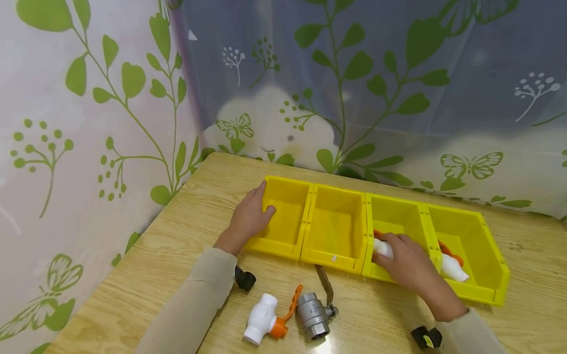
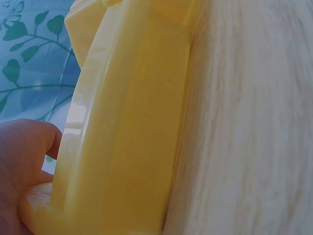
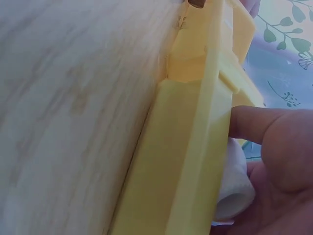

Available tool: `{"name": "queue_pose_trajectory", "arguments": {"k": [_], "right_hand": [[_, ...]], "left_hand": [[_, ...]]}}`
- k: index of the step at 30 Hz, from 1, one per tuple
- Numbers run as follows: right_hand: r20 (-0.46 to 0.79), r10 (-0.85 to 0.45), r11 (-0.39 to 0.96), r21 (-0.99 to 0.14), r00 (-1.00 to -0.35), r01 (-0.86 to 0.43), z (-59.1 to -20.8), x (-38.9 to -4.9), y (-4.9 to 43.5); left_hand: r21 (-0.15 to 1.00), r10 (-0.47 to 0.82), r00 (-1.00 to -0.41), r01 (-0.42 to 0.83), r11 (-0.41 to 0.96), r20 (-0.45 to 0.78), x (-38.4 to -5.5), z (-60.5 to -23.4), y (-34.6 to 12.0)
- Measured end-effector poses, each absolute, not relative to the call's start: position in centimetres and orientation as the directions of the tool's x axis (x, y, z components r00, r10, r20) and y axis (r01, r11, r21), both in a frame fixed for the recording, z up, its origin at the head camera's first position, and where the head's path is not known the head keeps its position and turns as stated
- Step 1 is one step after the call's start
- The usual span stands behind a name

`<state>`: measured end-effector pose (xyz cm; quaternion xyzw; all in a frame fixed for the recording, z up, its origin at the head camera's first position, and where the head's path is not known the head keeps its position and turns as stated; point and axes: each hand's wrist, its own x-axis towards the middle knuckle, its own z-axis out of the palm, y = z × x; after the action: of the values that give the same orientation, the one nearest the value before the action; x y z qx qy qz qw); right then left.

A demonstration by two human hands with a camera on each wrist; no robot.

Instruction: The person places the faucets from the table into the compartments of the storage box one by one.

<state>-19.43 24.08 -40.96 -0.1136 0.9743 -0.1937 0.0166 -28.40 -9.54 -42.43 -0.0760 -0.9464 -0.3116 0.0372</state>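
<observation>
My left hand grips the left wall of the leftmost yellow bin; in the left wrist view, the hand shows at that bin's rim. Inside the third bin from the left, my right hand holds a white plastic ball valve with an orange handle, partly covered by the fingers. The valve's round open end appears below the thumb in the right wrist view. Another white ball valve with an orange handle lies in the rightmost bin.
In front of the bins, a white ball valve with an orange handle lies on the wooden table. Beside it is a metal ball valve with a brown lever. A patterned curtain hangs behind the table.
</observation>
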Motion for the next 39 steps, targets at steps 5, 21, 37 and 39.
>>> {"name": "queue_pose_trajectory", "arguments": {"k": [5, 21, 37, 39], "right_hand": [[-0.024, -0.228, 0.901, -0.385, -0.973, -0.202, -41.1, -20.1, 23.9], [-0.088, -0.244, 0.902, -0.386, -0.966, -0.193, -41.3, -20.3, 24.2], [-0.012, -0.237, 0.899, -0.380, -0.971, -0.215, -38.3, -17.8, 24.2], [-0.001, -0.225, 0.902, -0.378, -0.974, -0.208, -37.8, -17.6, 24.5]], "left_hand": [[0.595, 0.118, -0.988, 0.157, 0.788, 0.103, -28.5, -42.5, -9.6], [0.566, 0.144, -0.985, 0.173, 0.806, 0.095, -28.5, -42.2, -9.6], [0.506, 0.192, -0.974, 0.227, 0.832, 0.121, -28.6, -42.3, -9.8], [0.498, 0.197, -0.973, 0.231, 0.836, 0.121, -28.6, -42.3, -9.8]]}}
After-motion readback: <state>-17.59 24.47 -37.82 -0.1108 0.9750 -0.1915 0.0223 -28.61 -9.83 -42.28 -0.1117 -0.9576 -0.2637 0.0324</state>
